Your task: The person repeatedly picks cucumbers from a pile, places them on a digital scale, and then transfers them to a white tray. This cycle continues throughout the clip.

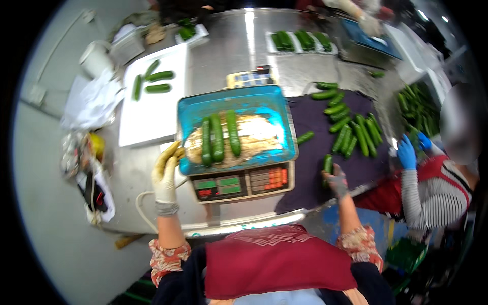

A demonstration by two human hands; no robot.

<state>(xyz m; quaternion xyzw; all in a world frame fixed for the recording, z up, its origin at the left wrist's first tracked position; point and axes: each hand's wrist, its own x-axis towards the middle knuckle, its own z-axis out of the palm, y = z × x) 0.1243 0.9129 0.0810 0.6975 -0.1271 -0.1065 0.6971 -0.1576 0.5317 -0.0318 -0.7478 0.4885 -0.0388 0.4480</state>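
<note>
Three green cucumbers [217,138] lie side by side, lengthwise, in the blue pan [263,154] of a digital scale [241,182]. My left hand [166,171], in a white glove with yellowish fingers, is at the pan's left rim. Its fingers are bent, and whether they grip the rim is unclear. My right hand [337,183], in a greyish glove, holds a single cucumber [327,164] upright in the view over a dark purple cloth [305,183]. Beyond that hand, several loose cucumbers [347,139] lie on the cloth.
Left of the scale, a white foam tray [152,118] carries several cucumbers. Packed cucumber trays [302,41] sit near the far edge, close to another scale [366,38]. At right, a co-worker's blue-gloved hand [406,152] is beside a crate of cucumbers [417,108].
</note>
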